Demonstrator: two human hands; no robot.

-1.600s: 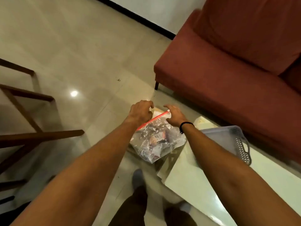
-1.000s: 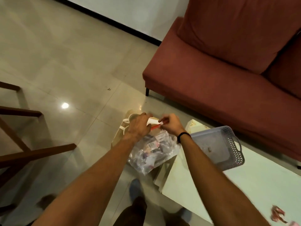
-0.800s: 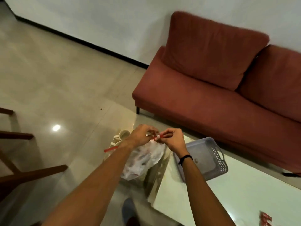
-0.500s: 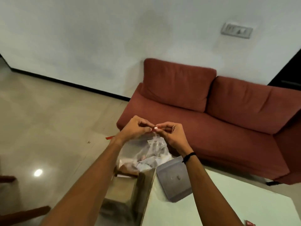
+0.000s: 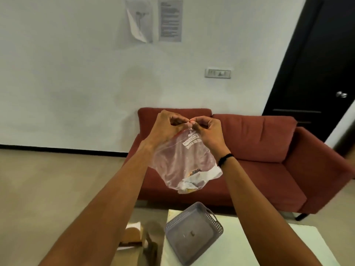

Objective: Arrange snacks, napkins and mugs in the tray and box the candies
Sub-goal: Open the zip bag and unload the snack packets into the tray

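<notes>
Your fingertips [image 5: 189, 122] meet at the centre of the frame, both hands pinching the red-edged top seam of the clear plastic zip bag [image 5: 182, 162]. Your left hand [image 5: 166, 127] and right hand [image 5: 208, 131] are curled tight on it, knuckles almost touching. The bag hangs free below them, in front of the red fabric sofa [image 5: 259, 150], with wrapped snacks or candies bunched in its lowest corner; which they are is too blurred to tell. Open air lies between the bag and the grey perforated plastic tray [image 5: 215, 217] at lower centre, which sits at the near-left corner of the pale table [image 5: 240, 242]. A small dark speck lies in the tray. Left of the table a brown cardboard box [image 5: 132, 237] is partly hidden by your left forearm, its contents unclear
</notes>
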